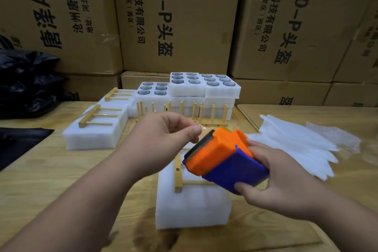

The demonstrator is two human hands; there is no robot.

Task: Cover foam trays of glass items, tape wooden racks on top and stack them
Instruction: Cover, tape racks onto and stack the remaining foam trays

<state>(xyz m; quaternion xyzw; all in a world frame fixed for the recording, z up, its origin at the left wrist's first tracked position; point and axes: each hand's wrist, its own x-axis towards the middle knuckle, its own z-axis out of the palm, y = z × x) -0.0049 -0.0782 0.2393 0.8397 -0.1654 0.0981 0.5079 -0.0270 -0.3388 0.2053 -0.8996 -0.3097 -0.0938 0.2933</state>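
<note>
Head view: the right hand [272, 180] is gripping the orange-and-blue tape dispenser [223, 161] around its blue body, thumb underneath and fingers over the far side, while the left hand [163, 139] is pinching the clear tape end [201, 127] at the toothed cutter between thumb and forefinger. Both are hovering just above the covered foam tray [192, 206] nearest the camera, which is sitting on the wooden table [61, 180] with a wooden rack [179, 174] lying flat on its lid. The foam is looking light and soft, so it is best taken by both long sides with gentle pressure; the rack is stiff and, in my judgement, loose until taped. The tape film is thin and sticky (likely to fold onto itself if slackened). At the far side, open foam trays [188, 84] are holding round glass items [177, 81] seated one to each well, fragile and best left undisturbed. To the left, two covered trays with racks [98, 120] are lying side by side. Upright spare racks [184, 112] are standing just in front of the stack, and foam sheets [296, 145] are lying to the right.
</note>
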